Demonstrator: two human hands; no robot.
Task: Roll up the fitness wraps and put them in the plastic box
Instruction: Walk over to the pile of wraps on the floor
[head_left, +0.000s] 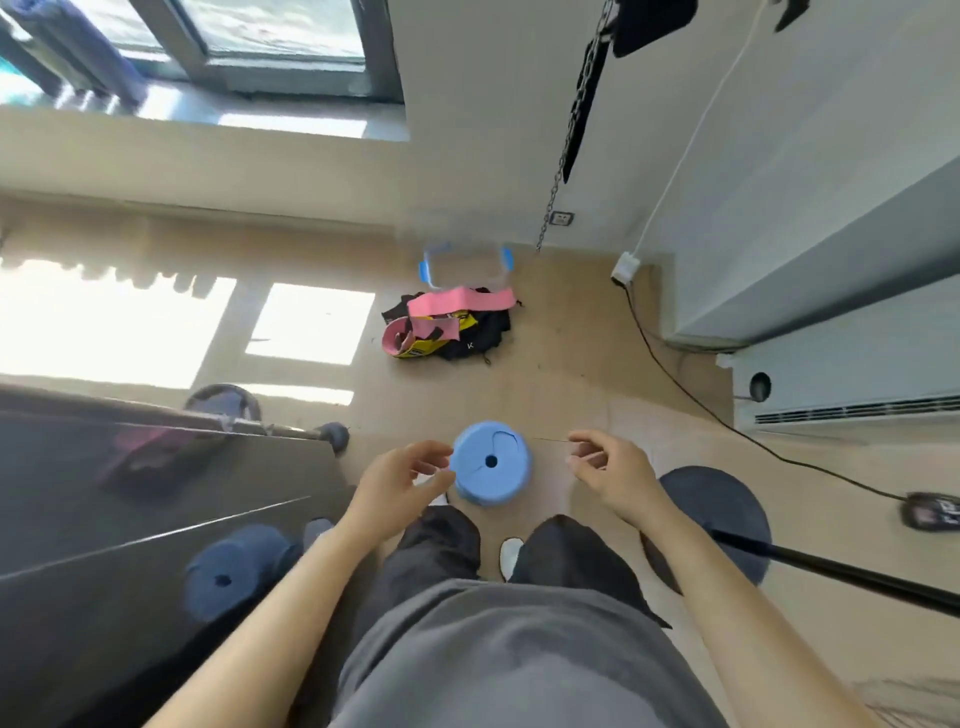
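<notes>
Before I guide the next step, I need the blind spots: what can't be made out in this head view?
Head view only:
- Clear plastic box with blue clips: motion-blurred, near wall hidden by the pile; contents unreadable.
- Pile of pink, yellow and black fitness wraps: overlapping, so their number is unclear.
- Right hand: a thin dark line reaches its fingertips, too fine to tell whether it is pinched.

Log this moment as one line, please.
left hand: empty | right hand: empty | fitness wraps: loose unrolled pile on floor | plastic box: just beyond pile | blue stool: at feet
</notes>
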